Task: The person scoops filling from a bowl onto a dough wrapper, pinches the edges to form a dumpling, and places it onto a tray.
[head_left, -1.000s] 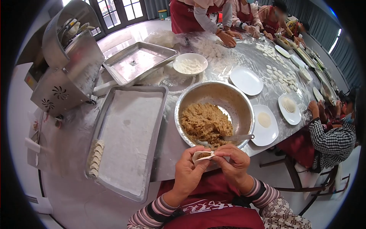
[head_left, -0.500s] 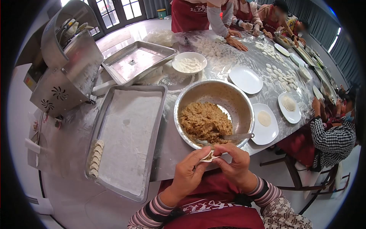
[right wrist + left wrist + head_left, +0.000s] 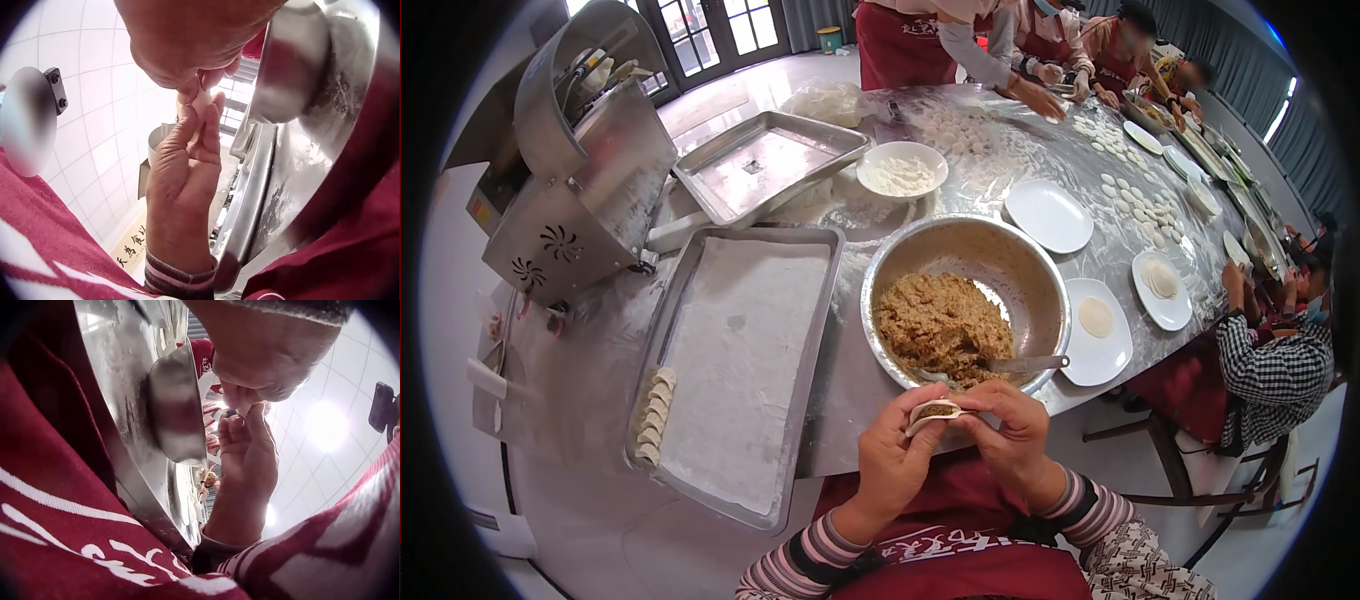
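In the head view, a half-folded dumpling [image 3: 935,412] is held in front of the body, brown filling showing in its open side. My left hand [image 3: 895,440] pinches one end between thumb and fingers; my right hand [image 3: 1012,432] pinches the other. The right wrist view shows the pale dumpling wrapper [image 3: 201,100] between both sets of fingertips. Just beyond the hands stands a steel bowl [image 3: 1035,250] of brown minced filling [image 3: 940,315], a metal utensil handle [image 3: 1030,364] lying over its rim. A row of folded dumplings [image 3: 654,415] lies along the left edge of a floured tray [image 3: 740,330].
Right of the bowl, one white plate [image 3: 1095,355] holds a round wrapper [image 3: 1096,317]; another plate [image 3: 1150,300] holds stacked wrappers. A flour bowl [image 3: 902,170], a second tray [image 3: 770,155] and a steel machine [image 3: 580,220] stand behind and left. Other people work around the table.
My fingers have shifted along the dumpling's edge; its opening turned away at half a second ago and faces up again now. Across the table, a person's hands have moved right.
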Available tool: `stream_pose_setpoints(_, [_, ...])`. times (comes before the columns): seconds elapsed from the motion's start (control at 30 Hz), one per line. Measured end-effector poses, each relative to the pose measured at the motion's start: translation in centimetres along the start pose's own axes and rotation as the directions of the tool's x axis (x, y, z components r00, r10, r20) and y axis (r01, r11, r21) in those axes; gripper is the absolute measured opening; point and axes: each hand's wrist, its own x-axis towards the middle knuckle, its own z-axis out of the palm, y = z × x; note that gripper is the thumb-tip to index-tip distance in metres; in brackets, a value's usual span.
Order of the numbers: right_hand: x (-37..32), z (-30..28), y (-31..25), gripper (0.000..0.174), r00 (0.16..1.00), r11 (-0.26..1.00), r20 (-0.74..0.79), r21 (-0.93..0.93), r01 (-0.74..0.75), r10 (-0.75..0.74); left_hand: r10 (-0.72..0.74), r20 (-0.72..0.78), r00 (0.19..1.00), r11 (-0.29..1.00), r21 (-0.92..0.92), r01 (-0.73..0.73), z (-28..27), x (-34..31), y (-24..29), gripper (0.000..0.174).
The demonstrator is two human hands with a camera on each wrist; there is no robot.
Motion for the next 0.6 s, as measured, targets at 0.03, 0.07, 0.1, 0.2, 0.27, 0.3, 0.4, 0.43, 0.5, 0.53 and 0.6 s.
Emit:
stream_pose_setpoints(0.03, [0.0,0.0,0.0,0.022,1.000,1.000,0.000,-0.001,-0.001,0.001,0.030,0.021,0.999,0.985,0.167,-0.033,-0.3,-0.1,-0.2,0.034])
stream_pose_setpoints(0.07, [0.0,0.0,0.1,0.022,1.000,0.999,0.001,-0.033,0.027,-0.027,0.056,0.048,0.997,0.942,0.328,-0.069,-0.6,-0.2,-0.2,0.035])
stream_pose_setpoints(0.1, [0.0,0.0,0.1,0.022,0.999,0.996,0.003,-0.065,0.055,-0.055,0.055,0.048,0.997,0.942,0.328,-0.068,-0.7,-0.1,-0.1,0.035])
stream_pose_setpoints(0.2, [0.5,-0.2,0.2,0.024,0.975,0.968,0.002,-0.118,0.221,-0.223,0.169,0.146,0.975,0.857,0.468,-0.218,-0.9,0.3,0.6,0.035])
stream_pose_setpoints(0.27, [0.5,-0.2,-0.2,0.024,0.983,0.980,-0.015,-0.091,0.180,-0.182,0.261,0.276,0.925,0.773,0.515,-0.372,-1.1,0.7,1.1,0.036])
stream_pose_setpoints(0.3, [0.5,-0.2,-0.3,0.024,0.989,0.988,-0.031,-0.062,0.141,-0.143,0.260,0.277,0.925,0.773,0.514,-0.371,-1.4,0.9,1.3,0.036])
stream_pose_setpoints(0.4, [0.6,-0.5,0.0,0.024,0.972,0.969,0.013,-0.076,0.235,-0.235,0.225,0.393,0.892,0.760,0.502,-0.413,-1.7,1.1,1.6,0.036])
stream_pose_setpoints(0.43, [0.6,-0.4,0.0,0.024,0.972,0.969,0.013,-0.076,0.235,-0.235,0.190,0.338,0.922,0.808,0.479,-0.343,-1.5,0.9,1.8,0.037])
stream_pose_setpoints(0.5, [0.4,-0.2,0.2,0.023,0.962,0.963,-0.047,-0.045,0.266,-0.268,0.155,0.286,0.946,0.849,0.451,-0.275,-0.9,0.7,1.7,0.038])
stream_pose_setpoints(0.53, [0.3,0.0,0.4,0.023,0.960,0.961,-0.048,-0.044,0.272,-0.274,0.067,0.151,0.986,0.966,0.237,-0.102,-0.4,0.4,1.3,0.039])
stream_pose_setpoints(0.6, [-0.1,0.7,0.7,0.021,0.970,0.984,-0.167,0.000,0.178,-0.176,-0.053,0.041,0.998,0.998,-0.013,0.054,0.3,0.0,0.5,0.039])
